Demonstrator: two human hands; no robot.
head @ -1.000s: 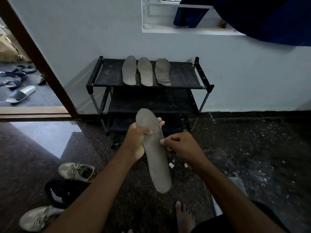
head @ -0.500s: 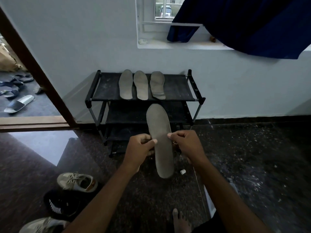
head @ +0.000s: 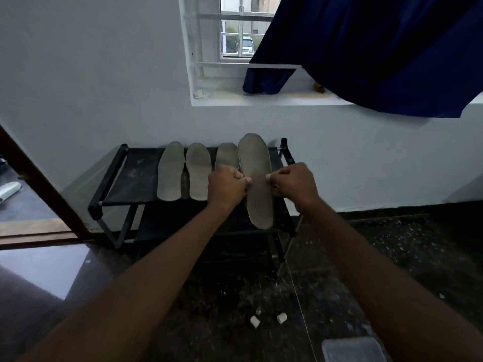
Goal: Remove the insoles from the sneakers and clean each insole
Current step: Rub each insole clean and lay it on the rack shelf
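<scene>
Above the shoe rack's top shelf (head: 130, 184), left hand (head: 227, 188) and right hand (head: 294, 185) hold the insole (head: 257, 163), fingers (head: 243, 180) clamped on its side edges. It is best lowered flat just right of the three laid insoles (head: 171, 171), without overlapping.

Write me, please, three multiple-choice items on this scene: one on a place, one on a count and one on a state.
1. Where is the held insole?
A. on the floor
B. at the right end of the rack
C. on the sill

2. How many loose insoles lie on the rack?
A. three
B. two
C. five

3. How is the held insole gripped?
A. by one hand alone
B. by neither hand
C. both hands pinch its edges

Answers: 1 B, it is up beside the third loose insole; 2 A, three lie side by side on the rack; 3 C, the left hand and right hand each pinch one edge.
</scene>
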